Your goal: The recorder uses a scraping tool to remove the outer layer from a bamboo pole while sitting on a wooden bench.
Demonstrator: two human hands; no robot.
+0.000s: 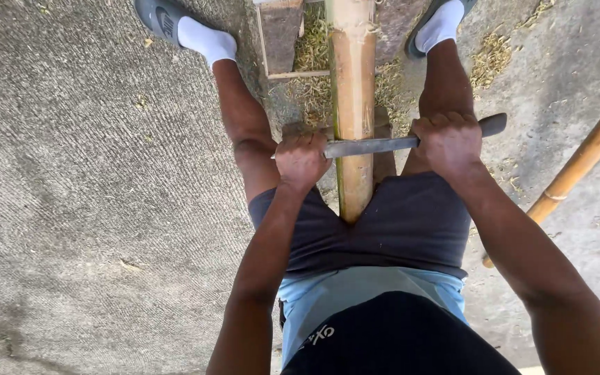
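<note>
A thick bamboo pole [353, 90] runs away from me between my legs, its near end at my lap. Across it lies a long metal blade [376, 146], held flat and crosswise. My left hand [301, 158] is closed around the blade's left end. My right hand [447, 142] grips the dark handle [492, 125] on the right side. Both fists sit level, one on each side of the pole.
A second bamboo pole [578, 163] lies at a slant on the concrete floor [92, 194] to the right. Wooden blocks [282, 31] and bamboo shavings [491, 59] sit under the pole ahead. My feet in white socks and grey sandals [164, 17] flank it.
</note>
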